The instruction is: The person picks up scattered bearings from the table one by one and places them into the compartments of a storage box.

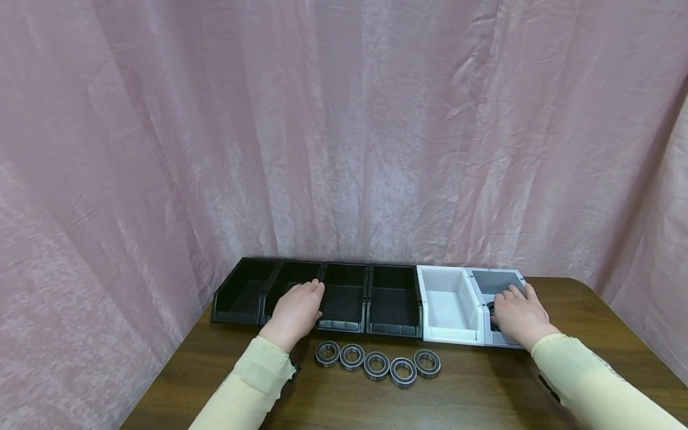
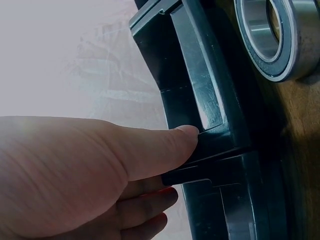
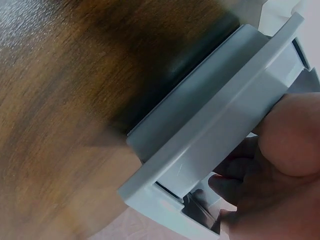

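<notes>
My left hand (image 1: 297, 310) is over two neighbouring black bins in the head view, back of the hand up. In the left wrist view its straight thumb (image 2: 165, 147) touches a black bin (image 2: 207, 95) near the front corner, the other fingers below it. My right hand (image 1: 520, 316) reaches into the grey bin (image 1: 497, 278) at the row's right end. A dark rounded thing (image 1: 491, 310) shows beside that hand inside the bin. From the right wrist, the fingers (image 3: 232, 185) curl behind the bin's front wall (image 3: 215, 120); I cannot tell whether they hold anything.
Several metal ball bearings (image 1: 377, 365) lie in a loose row on the brown wooden table (image 1: 451, 400), in front of the bins. Left of the grey bin stand a white bin (image 1: 448, 301) and more black bins (image 1: 395, 298). A pink curtain (image 1: 344, 149) hangs behind.
</notes>
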A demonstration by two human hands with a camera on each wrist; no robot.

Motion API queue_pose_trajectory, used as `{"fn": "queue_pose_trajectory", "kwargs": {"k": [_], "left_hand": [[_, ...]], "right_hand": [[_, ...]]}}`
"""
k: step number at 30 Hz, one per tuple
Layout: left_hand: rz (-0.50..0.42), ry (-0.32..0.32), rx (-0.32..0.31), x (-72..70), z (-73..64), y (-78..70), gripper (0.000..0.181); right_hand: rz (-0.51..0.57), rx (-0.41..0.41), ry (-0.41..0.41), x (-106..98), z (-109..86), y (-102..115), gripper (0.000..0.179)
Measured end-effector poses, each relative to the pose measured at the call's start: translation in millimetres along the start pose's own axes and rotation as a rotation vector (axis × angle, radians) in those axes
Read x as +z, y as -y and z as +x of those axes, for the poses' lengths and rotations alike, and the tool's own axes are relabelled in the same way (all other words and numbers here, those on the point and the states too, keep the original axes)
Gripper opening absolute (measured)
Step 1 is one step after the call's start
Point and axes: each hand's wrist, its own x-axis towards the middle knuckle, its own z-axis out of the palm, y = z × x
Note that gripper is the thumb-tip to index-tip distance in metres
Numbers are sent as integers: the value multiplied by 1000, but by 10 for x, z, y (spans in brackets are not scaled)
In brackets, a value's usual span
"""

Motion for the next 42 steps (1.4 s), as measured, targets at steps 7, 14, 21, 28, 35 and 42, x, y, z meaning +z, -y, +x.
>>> {"fn": "queue_pose_trajectory", "kwargs": {"k": [7, 14, 21, 28, 35, 42], "left_hand": [[4, 16, -12, 6, -3, 3, 60], [2, 11, -9, 10, -21, 1, 59], [4, 11, -13, 14, -18, -2, 60], [-4, 16, -15, 15, -4, 0, 60], [-4, 16, -15, 6, 0, -6, 60], [-15, 32, -24, 15, -8, -4, 60]], "right_hand": [[-6, -7, -4, -12, 2, 13, 35], [-23, -1, 39, 16, 35, 4, 33], [-39, -4, 48, 12, 37, 12, 24], [-9, 0, 46, -24, 22, 13, 9], [4, -13, 66, -67, 2, 8, 7], [13, -15, 66, -49, 7, 10, 9]]}}
